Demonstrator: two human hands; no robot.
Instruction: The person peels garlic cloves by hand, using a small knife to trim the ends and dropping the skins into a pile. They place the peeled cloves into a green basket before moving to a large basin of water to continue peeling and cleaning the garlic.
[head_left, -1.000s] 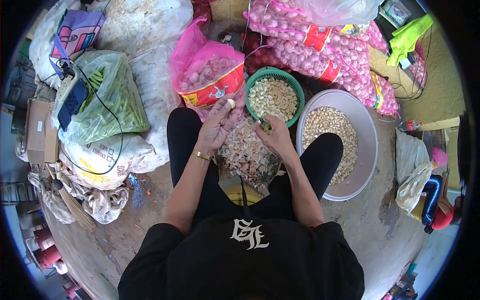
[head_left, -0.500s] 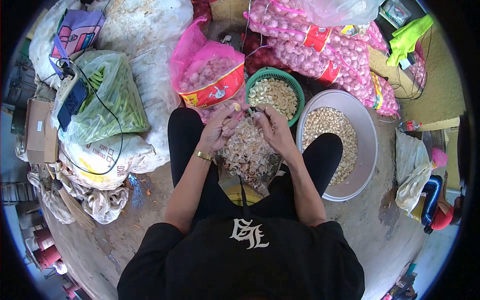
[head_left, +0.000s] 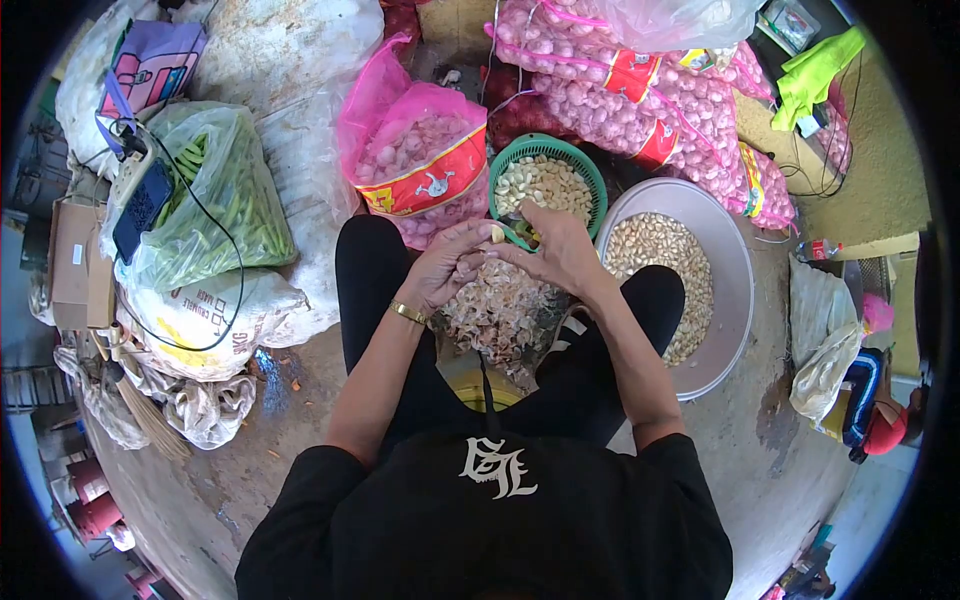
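Observation:
My left hand (head_left: 447, 268), with a gold-coloured band at its wrist, pinches a pale garlic clove (head_left: 497, 233) at the fingertips. Close beside it, my right hand (head_left: 560, 252) is closed around what looks like a small knife (head_left: 517, 222), mostly hidden by the fingers. Below both hands lies a heap of papery garlic skins (head_left: 500, 312) between my knees. Just beyond them stands a green plastic basket (head_left: 601, 185) holding peeled cloves (head_left: 545, 183). A large whitish basin (head_left: 738, 300) at the right contains cloves (head_left: 660, 255) that look unpeeled.
An opened pink mesh sack of garlic (head_left: 420, 150) stands ahead, left of the basket. More full garlic sacks (head_left: 600, 110) are stacked behind the basin. To the left, a clear bag of green vegetables (head_left: 220, 200) rests on a white sack (head_left: 215, 320), with a phone (head_left: 143, 210) beside it.
My right hand has turned and moved slightly right and forward, its fingers now over the basket's near edge. My left hand has shifted a little, still pinching the clove.

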